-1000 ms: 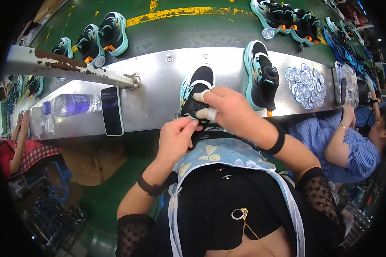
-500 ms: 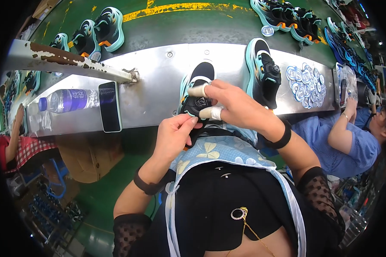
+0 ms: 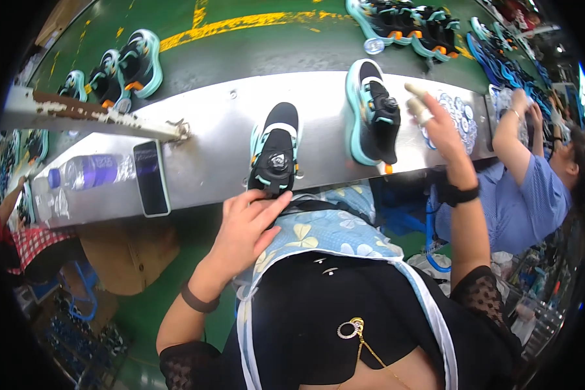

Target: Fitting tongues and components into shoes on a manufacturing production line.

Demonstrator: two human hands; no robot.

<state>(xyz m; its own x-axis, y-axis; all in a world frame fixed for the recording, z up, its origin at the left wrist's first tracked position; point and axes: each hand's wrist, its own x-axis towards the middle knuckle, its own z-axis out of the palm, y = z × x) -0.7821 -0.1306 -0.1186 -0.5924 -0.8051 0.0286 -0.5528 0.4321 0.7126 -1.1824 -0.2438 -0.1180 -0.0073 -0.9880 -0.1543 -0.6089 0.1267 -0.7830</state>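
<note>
A black sneaker with mint sole edges and a round dial on its tongue lies on the metal bench, toe pointing away from me. My left hand grips its heel end at the bench's near edge. Off to the right, my right hand is in the air, holding nothing, fingers apart, with pale finger covers on some of them. It is between a second matching sneaker and a spread of round blue-and-white tags, partly covering the tags.
Left on the metal bench lie a phone and a water bottle. A rusty painted bar crosses there. More sneakers stand on the green surface beyond. A co-worker in a blue shirt sits at the right.
My right hand has left the near sneaker and moved right, toward the round tags. My left hand stays at the sneaker's heel. The whole view has shifted slightly.
</note>
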